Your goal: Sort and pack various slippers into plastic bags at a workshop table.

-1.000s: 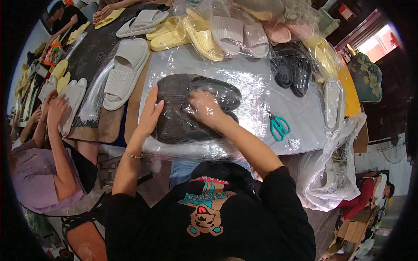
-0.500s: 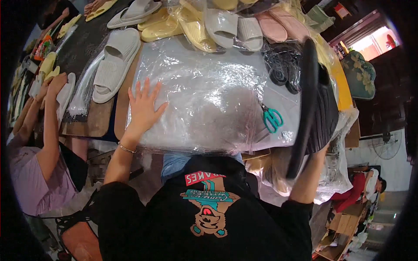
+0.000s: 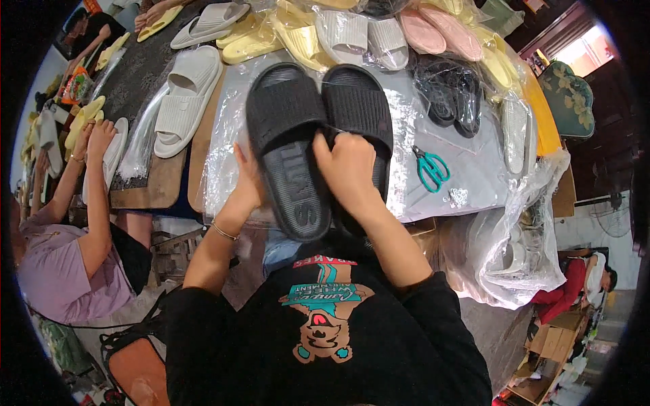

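Holding the pair of black slides (image 3: 294,166) to the left of the teal-handled scissors (image 3: 432,169), the person's right hand (image 3: 349,166) is closed around their adjoining inner edges. The left hand (image 3: 245,188), farther left of the scissors, lies against the outer side of the more distant slide; from where I stand, I cannot tell whether its grip is closed. Beyond the scissors lie bagged black slides (image 3: 444,101), with a pink pair (image 3: 423,32) farther beyond.

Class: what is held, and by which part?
A pair of black ribbed slides: right hand grips their inner edges, below the straps; left hand at one slide's outer edge, its grip unclear.
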